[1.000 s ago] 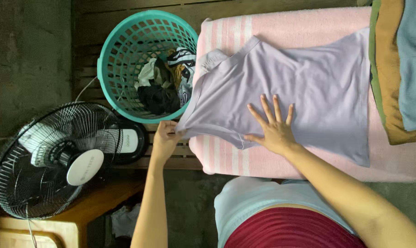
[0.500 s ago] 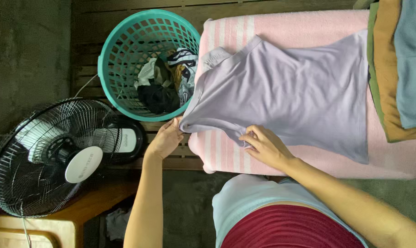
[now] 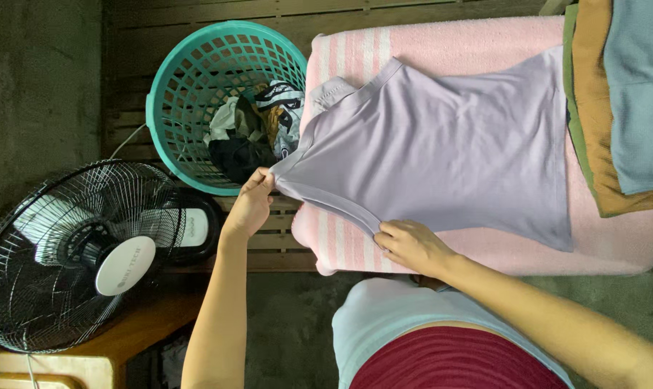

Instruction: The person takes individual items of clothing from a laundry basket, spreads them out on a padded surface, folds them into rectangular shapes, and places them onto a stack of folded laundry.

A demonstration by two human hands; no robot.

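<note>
Lilac shirt (image 3: 441,158) lies spread flat on a pink towel (image 3: 485,36) that covers the work surface; its body fills the middle of the view, hem toward 3 o'clock, neck and sleeve end toward 9 o'clock. A pale grey bit of fabric shows at the shirt's 10 o'clock corner, near the towel's white stripes.

Left hand (image 3: 251,205) — closed, pinching the sleeve tip of the shirt, at 9 o'clock from the shirt body. The tip is lifted off the towel edge and hangs over the gap beside the basket. Fabric between the two hands runs in a taut fold.

Right hand (image 3: 411,243) — closed, fingers curled on the shirt's lower edge at about 6 o'clock, knuckles resting on the towel.

Stack of folded cloth (image 3: 614,108) at 3 o'clock from the shirt, just beside its hem: green, orange-brown and blue-grey layers, the blue-grey one on top.

Teal basket (image 3: 189,79) at 10 o'clock, standing on wooden slats, touching or very near the towel's edge — cannot tell which. Inside it, a jumble of dark, white and patterned clothes (image 3: 251,133).

Black fan (image 3: 81,252) at 8 o'clock, well apart from the shirt, grille facing up, white hub in the centre; it sits partly on a wooden ledge.

The person's own torso, pale top over red, fills 6 o'clock.
</note>
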